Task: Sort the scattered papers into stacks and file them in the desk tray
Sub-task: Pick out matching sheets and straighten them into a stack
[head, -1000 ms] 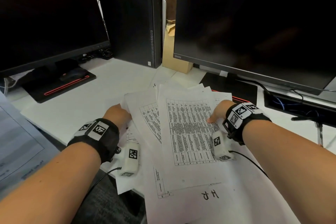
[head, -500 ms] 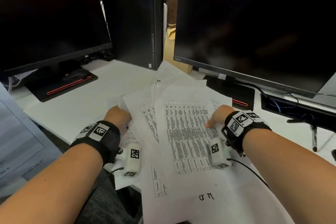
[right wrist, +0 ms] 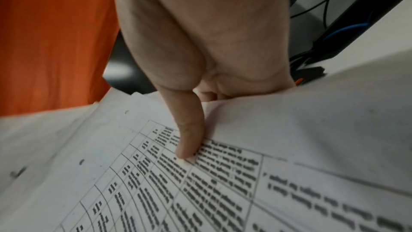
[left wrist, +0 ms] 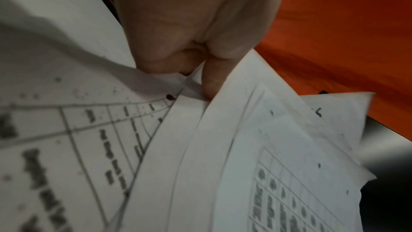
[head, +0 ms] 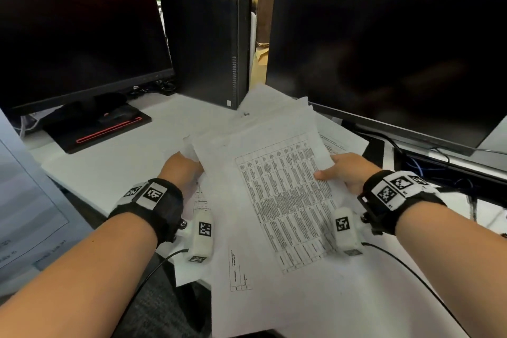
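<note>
A loose bundle of white printed papers (head: 277,200) with tables lies fanned between both hands, over the desk's front edge. My left hand (head: 182,170) grips the bundle's left edge; in the left wrist view its thumb (left wrist: 211,80) pinches the sheets (left wrist: 245,147). My right hand (head: 347,170) holds the right edge, and its thumb (right wrist: 189,140) lies flat on the top sheet (right wrist: 178,191) with the other fingers hidden underneath. No desk tray is in view.
Two dark monitors (head: 76,35) (head: 389,49) and a black computer tower (head: 208,46) stand at the back of the white desk (head: 109,173). A monitor base with a red stripe (head: 104,129) sits at left. Cables (head: 439,167) run at right. Another printed sheet (head: 24,208) lies far left.
Both hands have drawn the fanned sheets closer together and lifted the bundle a little; the papers' far ends now rise toward the right monitor.
</note>
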`<state>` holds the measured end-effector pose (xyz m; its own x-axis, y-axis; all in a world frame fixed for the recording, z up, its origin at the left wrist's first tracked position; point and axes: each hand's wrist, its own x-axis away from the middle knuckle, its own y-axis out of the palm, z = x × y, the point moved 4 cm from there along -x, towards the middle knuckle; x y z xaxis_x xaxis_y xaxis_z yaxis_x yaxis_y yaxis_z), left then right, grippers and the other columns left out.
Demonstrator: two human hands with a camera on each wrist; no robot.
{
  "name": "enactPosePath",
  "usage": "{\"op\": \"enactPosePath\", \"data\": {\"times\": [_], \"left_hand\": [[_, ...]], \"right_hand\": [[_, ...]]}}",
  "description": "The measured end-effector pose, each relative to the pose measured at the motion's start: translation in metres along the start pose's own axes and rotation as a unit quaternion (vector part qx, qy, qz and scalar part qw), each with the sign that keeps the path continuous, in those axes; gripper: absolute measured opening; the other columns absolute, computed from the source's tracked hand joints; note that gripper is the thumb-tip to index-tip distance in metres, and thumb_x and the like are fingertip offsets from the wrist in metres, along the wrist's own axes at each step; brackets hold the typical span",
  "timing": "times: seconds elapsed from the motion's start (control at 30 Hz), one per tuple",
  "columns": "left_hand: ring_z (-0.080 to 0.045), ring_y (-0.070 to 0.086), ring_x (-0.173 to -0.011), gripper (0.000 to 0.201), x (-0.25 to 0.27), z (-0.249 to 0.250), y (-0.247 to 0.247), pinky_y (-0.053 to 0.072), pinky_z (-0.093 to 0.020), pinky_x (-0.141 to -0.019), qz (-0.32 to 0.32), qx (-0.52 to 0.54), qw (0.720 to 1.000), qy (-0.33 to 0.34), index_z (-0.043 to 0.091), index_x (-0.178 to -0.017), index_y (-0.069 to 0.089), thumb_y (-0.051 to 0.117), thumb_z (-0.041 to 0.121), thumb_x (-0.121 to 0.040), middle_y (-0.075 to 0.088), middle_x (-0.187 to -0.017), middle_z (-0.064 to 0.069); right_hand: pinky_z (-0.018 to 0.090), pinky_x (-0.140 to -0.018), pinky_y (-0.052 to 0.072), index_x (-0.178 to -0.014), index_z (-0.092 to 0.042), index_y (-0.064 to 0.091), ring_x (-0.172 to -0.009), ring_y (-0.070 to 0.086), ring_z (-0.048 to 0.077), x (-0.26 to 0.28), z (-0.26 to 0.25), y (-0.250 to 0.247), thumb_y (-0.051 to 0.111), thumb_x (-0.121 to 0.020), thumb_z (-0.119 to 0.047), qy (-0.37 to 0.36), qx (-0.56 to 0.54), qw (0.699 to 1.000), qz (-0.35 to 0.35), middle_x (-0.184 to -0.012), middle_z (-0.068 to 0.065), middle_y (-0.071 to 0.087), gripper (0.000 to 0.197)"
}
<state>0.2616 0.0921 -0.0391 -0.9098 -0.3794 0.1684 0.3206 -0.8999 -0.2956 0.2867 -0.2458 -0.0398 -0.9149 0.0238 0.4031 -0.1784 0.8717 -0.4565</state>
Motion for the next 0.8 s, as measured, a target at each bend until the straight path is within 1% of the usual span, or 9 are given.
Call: {"op": "enactPosePath", "data": {"times": [0.07,0.17,0.27,0.37,0.47,0.53,0.6,0.67,0.8], "left_hand": [[-0.008,0.047,-0.059,0.023,0.002,0.005,0.007,0.043,-0.014,-0.039,-0.034,-0.002,0.999,-0.001,0.016,-0.098,0.056,0.052,-0.005,-0.088,0.051,-0.075,0.003],[-0.011,0.049,-0.06,0.033,0.004,0.003,0.014,0.044,-0.017,-0.047,-0.059,-0.023,0.998,-0.003,0.022,-0.071,0.043,0.051,-0.006,-0.087,0.048,-0.071,0.001],[-0.021,0.055,-0.076,0.015,0.005,0.001,0.016,0.046,-0.021,-0.059,-0.074,0.052,0.996,0.0,0.006,-0.082,0.056,0.052,-0.008,-0.087,0.056,-0.077,-0.01],[-0.013,0.058,-0.068,0.012,0.011,0.005,0.014,0.044,-0.01,-0.043,-0.055,0.083,0.995,0.03,0.011,-0.094,0.062,0.061,0.001,-0.088,0.064,-0.082,-0.003],[-0.012,0.062,-0.071,0.025,0.009,0.007,0.012,0.048,-0.016,-0.056,-0.054,0.068,0.995,0.046,0.016,-0.108,0.064,0.059,0.002,-0.089,0.069,-0.097,-0.003],[-0.01,0.06,-0.066,0.022,0.01,0.005,0.015,0.047,-0.015,-0.051,-0.064,0.066,0.995,0.033,0.015,-0.107,0.064,0.057,0.001,-0.091,0.068,-0.088,-0.001],[-0.007,0.051,-0.052,0.014,0.013,0.004,0.017,0.047,-0.013,-0.046,-0.061,0.036,0.997,0.031,0.014,-0.101,0.064,0.056,0.005,-0.093,0.06,-0.072,0.002],[-0.008,0.049,-0.052,0.011,0.016,0.003,0.016,0.052,-0.022,-0.059,-0.051,0.01,0.998,0.028,0.011,-0.099,0.064,0.054,0.009,-0.094,0.06,-0.076,0.001],[-0.016,0.057,-0.072,0.019,0.015,-0.001,0.01,0.043,-0.022,-0.063,-0.028,-0.043,0.998,0.028,0.007,-0.107,0.064,0.049,0.012,-0.096,0.067,-0.098,-0.008]], "right_hand": [[0.046,-0.098,0.048,-0.105,-0.007,0.068,-0.102,0.067,0.028,0.0,-0.005,0.017,0.078,-0.074,-0.014,0.013,0.019,1.0,-0.017,-0.11,0.01,0.071,0.033],[0.035,-0.095,0.047,-0.112,-0.005,0.062,-0.108,0.061,0.026,0.001,-0.01,0.024,0.075,-0.079,-0.034,0.014,0.169,0.984,0.049,-0.115,0.008,0.065,0.046],[0.03,-0.088,0.045,-0.115,-0.003,0.063,-0.105,0.06,0.026,0.013,-0.02,0.023,0.072,-0.082,-0.036,-0.016,0.212,0.971,0.109,-0.119,0.012,0.065,0.047],[0.032,-0.1,0.039,-0.129,0.001,0.053,-0.122,0.052,0.029,0.022,-0.024,0.011,0.072,-0.084,-0.028,-0.041,0.165,0.976,0.139,-0.133,0.015,0.056,0.058],[0.036,-0.1,0.044,-0.116,-0.007,0.062,-0.114,0.059,0.028,0.024,-0.022,-0.002,0.073,-0.082,-0.024,-0.064,0.118,0.98,0.145,-0.12,0.011,0.064,0.04],[0.035,-0.091,0.049,-0.104,-0.013,0.066,-0.098,0.064,0.021,0.022,-0.016,-0.009,0.072,-0.084,-0.021,-0.069,0.081,0.985,0.139,-0.108,0.005,0.069,0.023],[0.037,-0.093,0.049,-0.109,-0.013,0.067,-0.096,0.064,0.02,0.021,-0.009,-0.017,0.069,-0.085,-0.019,-0.057,0.045,0.987,0.145,-0.108,0.004,0.069,0.025],[0.04,-0.097,0.049,-0.113,-0.01,0.065,-0.1,0.064,0.022,0.021,-0.001,-0.024,0.068,-0.087,-0.017,-0.036,0.014,0.987,0.155,-0.112,0.006,0.069,0.028],[0.025,-0.07,0.046,-0.111,-0.007,0.065,-0.077,0.06,0.011,0.029,0.008,-0.04,0.064,-0.089,-0.01,-0.047,-0.021,0.981,0.185,-0.105,0.007,0.066,0.022]]}}
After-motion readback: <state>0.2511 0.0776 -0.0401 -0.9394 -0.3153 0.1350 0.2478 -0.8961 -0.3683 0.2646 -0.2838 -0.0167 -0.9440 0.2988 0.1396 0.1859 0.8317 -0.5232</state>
